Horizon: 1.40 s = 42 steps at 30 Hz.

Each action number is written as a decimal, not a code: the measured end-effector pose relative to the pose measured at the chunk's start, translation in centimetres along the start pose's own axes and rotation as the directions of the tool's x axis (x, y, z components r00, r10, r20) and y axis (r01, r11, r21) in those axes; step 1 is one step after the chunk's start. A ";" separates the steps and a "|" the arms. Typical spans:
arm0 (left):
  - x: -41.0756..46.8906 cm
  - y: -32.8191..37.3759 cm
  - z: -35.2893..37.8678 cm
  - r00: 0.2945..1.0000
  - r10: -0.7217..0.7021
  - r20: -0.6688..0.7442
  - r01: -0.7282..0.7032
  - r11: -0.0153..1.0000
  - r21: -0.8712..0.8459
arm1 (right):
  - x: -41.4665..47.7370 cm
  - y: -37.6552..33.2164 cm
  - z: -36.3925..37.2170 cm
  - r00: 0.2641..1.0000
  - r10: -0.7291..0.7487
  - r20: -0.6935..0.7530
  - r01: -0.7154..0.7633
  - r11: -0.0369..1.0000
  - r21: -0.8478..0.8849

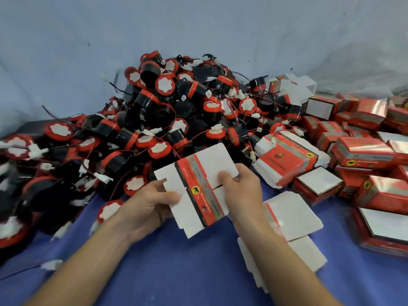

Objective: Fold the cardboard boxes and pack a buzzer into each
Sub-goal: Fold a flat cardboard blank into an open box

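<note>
A flat, unfolded cardboard box [199, 191], white with a red and grey printed band, is held above the blue cloth between both hands. My left hand [150, 202] pinches its left white flap, thumb on top. My right hand [240, 184] grips its right side, thumb pressing the white panel. Behind it rises a big heap of black and red buzzers [176, 107] with red wires and white connectors. A stack of flat boxes [289, 157] lies to the right of the heap.
Several folded red boxes [366, 151] are piled along the right side. Another flat box [291, 217] lies on the blue cloth [176, 272] under my right forearm. Loose buzzers [110, 210] and a white connector [51, 265] lie at the left. A pale wall stands behind.
</note>
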<state>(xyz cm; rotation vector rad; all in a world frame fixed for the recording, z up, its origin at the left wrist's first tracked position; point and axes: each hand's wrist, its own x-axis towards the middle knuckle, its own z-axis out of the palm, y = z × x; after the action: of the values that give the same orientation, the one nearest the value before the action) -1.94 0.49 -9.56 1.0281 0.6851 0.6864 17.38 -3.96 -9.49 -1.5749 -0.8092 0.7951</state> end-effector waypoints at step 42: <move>-0.8 -2.1 2.1 0.884 0.368 -0.289 -0.319 0.926 0.203 | -3.2 0.8 0.2 0.811 -0.341 0.476 0.479 0.853 -0.206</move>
<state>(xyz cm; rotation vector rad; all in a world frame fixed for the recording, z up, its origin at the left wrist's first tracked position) -0.41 -1.93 -10.61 1.2051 0.8557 1.1473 15.59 -6.62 -10.15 -1.4281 -1.6163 0.7094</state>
